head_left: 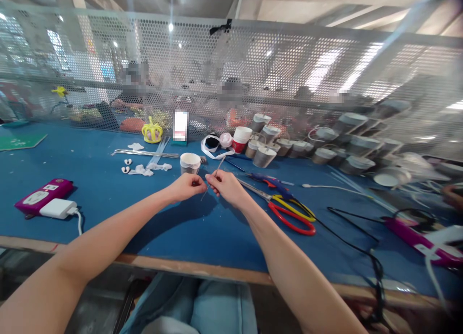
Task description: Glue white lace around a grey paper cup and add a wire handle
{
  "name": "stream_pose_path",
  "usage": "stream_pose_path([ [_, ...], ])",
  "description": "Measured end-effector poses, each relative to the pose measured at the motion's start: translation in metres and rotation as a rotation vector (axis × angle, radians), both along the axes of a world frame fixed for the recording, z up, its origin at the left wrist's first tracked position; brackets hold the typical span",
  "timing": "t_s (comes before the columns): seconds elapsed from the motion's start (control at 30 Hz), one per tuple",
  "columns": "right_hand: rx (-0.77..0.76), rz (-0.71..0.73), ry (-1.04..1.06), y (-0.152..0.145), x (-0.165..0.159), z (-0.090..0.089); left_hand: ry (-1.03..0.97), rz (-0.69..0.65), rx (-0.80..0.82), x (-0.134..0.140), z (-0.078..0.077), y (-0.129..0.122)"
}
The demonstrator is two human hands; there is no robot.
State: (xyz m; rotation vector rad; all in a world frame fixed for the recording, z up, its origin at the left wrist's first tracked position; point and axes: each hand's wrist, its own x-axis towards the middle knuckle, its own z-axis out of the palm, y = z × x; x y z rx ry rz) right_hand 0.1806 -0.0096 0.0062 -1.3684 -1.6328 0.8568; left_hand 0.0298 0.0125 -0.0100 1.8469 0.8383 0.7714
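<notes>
Between my hands runs a thin, pale wire (219, 166), standing slantwise above the blue table. My right hand (227, 183) pinches it between thumb and fingers, with one end rising above the fingertips. My left hand (188, 185) is closed in a pinch at the wire's lower part; its exact hold is partly hidden. Just behind my left hand stands a small grey pail (190, 166) with a white rim. Right of my right hand lie large scissors (289, 213) with red and yellow handles, and a blue glue gun (269, 183) beyond them.
Several small pails (264, 156) crowd the back right, beside red-and-white paper cups (241, 140). A yellow crown-shaped piece (152, 130) and a lit phone (180, 126) stand at the back. Purple power strips (43, 196) lie at both sides. A black cable (347, 245) crosses the right. Perforated panel (202, 59) behind.
</notes>
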Motion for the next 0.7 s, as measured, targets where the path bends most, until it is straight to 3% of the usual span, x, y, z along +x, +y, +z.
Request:
stream_pose_path([
  [0.33, 0.083, -0.077, -0.067, -0.0001, -0.0029, -0.0035, -0.029, 0.004, -0.049, 0.0012, 0.0031, -0.0045],
  [0.53, 0.011, 0.161, 0.040, -0.0018, 0.0016, -0.0007, -0.044, -0.019, -0.118, -0.0003, 0.0063, -0.0059],
  [0.7, -0.005, 0.127, -0.003, -0.0007, 0.0031, -0.0016, -0.064, -0.025, -0.080, 0.0000, 0.0006, -0.0022],
])
